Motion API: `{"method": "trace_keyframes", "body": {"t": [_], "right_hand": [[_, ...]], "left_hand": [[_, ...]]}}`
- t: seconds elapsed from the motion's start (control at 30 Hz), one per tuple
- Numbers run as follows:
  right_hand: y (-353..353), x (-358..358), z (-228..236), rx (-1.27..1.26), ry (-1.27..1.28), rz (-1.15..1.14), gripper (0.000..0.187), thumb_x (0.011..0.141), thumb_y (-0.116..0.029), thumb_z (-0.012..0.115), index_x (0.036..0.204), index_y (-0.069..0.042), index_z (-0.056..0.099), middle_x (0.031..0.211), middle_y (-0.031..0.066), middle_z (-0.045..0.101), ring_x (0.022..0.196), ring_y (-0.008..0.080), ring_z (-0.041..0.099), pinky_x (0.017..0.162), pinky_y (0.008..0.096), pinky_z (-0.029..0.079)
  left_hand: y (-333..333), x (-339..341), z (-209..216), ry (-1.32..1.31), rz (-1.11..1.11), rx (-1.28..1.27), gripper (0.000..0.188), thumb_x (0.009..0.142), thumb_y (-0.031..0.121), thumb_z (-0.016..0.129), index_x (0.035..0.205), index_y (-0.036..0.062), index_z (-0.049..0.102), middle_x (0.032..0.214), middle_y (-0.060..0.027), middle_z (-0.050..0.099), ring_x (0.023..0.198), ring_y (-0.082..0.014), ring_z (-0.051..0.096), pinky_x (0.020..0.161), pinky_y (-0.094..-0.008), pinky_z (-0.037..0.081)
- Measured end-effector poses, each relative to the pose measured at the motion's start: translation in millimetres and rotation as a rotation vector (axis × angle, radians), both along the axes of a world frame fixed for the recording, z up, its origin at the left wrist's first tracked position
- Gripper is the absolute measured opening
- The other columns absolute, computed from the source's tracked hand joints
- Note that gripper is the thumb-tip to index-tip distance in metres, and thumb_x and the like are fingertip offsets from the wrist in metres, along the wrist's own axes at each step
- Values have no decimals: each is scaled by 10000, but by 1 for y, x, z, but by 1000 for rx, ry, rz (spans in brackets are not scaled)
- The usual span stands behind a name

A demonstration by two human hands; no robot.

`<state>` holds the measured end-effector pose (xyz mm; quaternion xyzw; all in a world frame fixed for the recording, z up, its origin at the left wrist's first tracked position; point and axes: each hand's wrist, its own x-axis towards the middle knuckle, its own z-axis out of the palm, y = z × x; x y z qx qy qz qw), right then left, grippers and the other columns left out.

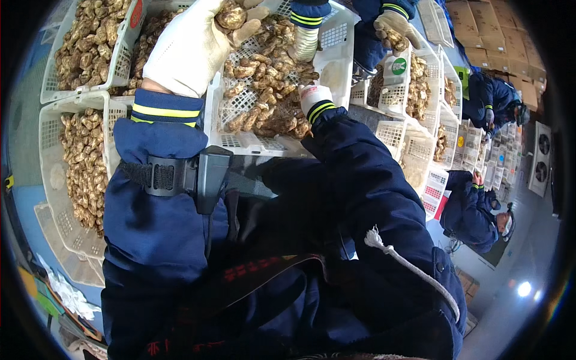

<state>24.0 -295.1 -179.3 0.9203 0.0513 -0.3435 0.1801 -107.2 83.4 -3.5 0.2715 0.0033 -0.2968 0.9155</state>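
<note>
My left hand [192, 48], in a white glove, is closed on a round, knobby brown piece of produce [231, 14] above the left side of a white plastic crate [337, 45]. Inside that crate lie many brown-and-cream knobby pieces [264, 90], tubers or mushrooms; I cannot tell which. My right hand [315, 97], gloved too, reaches in at the crate's near right part, against the pieces. Its fingers are mostly hidden. Across from me a co-worker's gloved hand [305, 43] dips into the same crate. The co-worker's other hand [396, 30] holds a similar piece.
Crates full of the same produce stand at left, one farther [87, 45] and one nearer [84, 168]. More crates [420, 90] run along the right. Two other people [492, 99] work farther right, near stacked cardboard boxes [492, 30]. A white cord [414, 273] hangs over my right arm.
</note>
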Motion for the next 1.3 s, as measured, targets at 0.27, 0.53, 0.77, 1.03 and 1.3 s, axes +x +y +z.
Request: {"method": "trace_keyframes", "body": {"t": [0.27,0.53,0.77,1.03,1.3], "right_hand": [[2,2,5,831,-222,-297,526,894,-470,573,1250,-83,590,1159,224,639,1087,355,614,935,381,485],[8,-19,12,216,25,-34,431,819,-152,504,1224,-6,501,1073,198,670,1021,338,647,888,408,509],[-1,-25,-1,332,-55,31,605,815,-100,490,1411,-112,387,1023,170,680,923,334,667,767,427,528],[8,-22,47,349,-110,59,432,820,-363,583,1174,-116,589,1000,149,698,922,326,673,833,413,524],[20,-50,180,1783,-153,-754,417,948,-199,542,1308,8,506,862,10,610,724,88,577,660,224,472]], "left_hand": [[3,-8,4,14,33,31,366,1000,215,484,1293,-3,487,1244,-164,583,1134,-260,585,966,-379,481],[-9,12,18,-47,3,5,349,1001,209,476,1288,12,498,1244,-160,589,1145,-266,581,986,-410,466],[-93,156,30,-193,206,75,335,1002,204,469,1283,26,507,1244,-156,594,1155,-271,577,1003,-437,453],[-97,139,42,-201,163,43,375,1009,227,473,1281,-31,479,1154,-176,612,1084,-298,610,911,-378,522],[-97,142,19,-206,90,259,416,998,339,503,1226,-7,526,997,-82,635,912,-201,643,756,-290,529]]}}
